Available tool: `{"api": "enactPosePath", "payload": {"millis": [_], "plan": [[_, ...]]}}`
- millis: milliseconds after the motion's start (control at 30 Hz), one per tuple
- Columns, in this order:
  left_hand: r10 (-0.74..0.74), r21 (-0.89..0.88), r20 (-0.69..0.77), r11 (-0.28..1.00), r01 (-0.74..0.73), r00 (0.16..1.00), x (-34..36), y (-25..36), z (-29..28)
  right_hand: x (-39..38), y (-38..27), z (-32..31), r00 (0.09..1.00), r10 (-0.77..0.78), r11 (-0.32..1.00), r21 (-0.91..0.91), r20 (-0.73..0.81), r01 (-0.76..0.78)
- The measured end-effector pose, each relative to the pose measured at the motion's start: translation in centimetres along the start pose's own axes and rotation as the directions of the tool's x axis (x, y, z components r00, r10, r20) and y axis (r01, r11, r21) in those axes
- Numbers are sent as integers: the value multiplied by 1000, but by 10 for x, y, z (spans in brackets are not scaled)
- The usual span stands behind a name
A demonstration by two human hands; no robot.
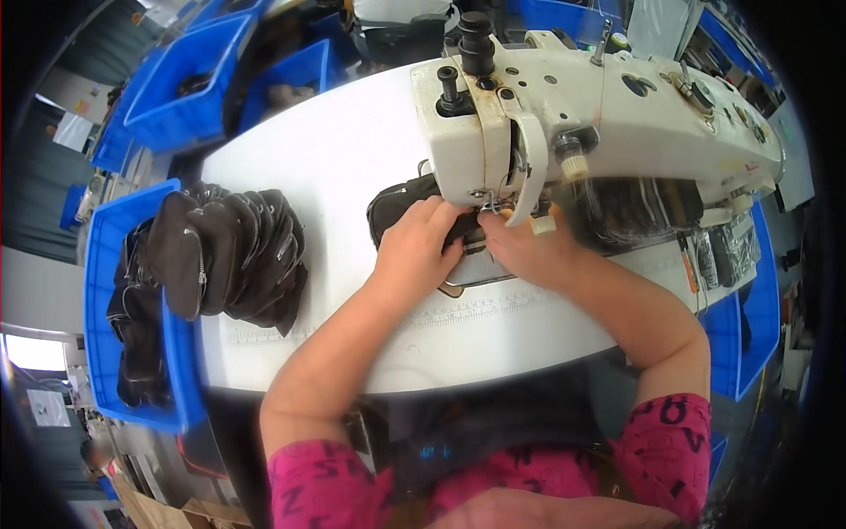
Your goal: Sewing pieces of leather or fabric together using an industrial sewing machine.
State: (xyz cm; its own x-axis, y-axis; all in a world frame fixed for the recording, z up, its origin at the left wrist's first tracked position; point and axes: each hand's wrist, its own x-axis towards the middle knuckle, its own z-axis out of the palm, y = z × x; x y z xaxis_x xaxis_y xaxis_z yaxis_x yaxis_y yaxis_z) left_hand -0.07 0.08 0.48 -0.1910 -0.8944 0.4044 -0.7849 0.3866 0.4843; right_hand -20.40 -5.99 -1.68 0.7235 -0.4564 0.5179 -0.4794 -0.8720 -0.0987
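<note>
A black fabric pouch (394,210) with a zipper lies under the needle end of a white sewing machine (564,101). My left hand (418,242) grips the pouch from its near left side, thumb and fingers bent around the cloth. Close to the presser foot, my right hand (531,245) pinches the pouch's edge; some of its fingertips are hidden beside the machine head. A small tan-edged piece (451,289) sticks out on the near side, below the hands.
Several dark zippered pouches (225,251) are heaped at the table's left, partly over a blue bin (181,370). The white tabletop (326,150) carries ruler markings along its near edge. An orange-handled tool (688,271) lies right, beside plastic-wrapped dark pieces (730,251). Another blue bin (189,101) stands far left.
</note>
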Motion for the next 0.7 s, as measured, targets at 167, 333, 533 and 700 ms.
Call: {"api": "enactPosePath", "payload": {"millis": [167, 333, 533, 700], "plan": [[138, 107, -55, 986, -131, 989, -3, -8, 6, 1, -1, -4, 998, 41, 999, 24, 51, -42], [173, 133, -33, 977, -168, 984, 2, -5, 9, 1, 3, 2, 996, 13, 998, 59, -86, -8], [130, 135, -92, 984, -117, 987, 2, -11, 17, 2, 3, -1, 987, -45, 999, -17, -157, 42], [42, 162, -36, 986, -36, 998, 1, -6, 15, 1, 3, 1, 996, -37, 999, 24, -80, 39]]}}
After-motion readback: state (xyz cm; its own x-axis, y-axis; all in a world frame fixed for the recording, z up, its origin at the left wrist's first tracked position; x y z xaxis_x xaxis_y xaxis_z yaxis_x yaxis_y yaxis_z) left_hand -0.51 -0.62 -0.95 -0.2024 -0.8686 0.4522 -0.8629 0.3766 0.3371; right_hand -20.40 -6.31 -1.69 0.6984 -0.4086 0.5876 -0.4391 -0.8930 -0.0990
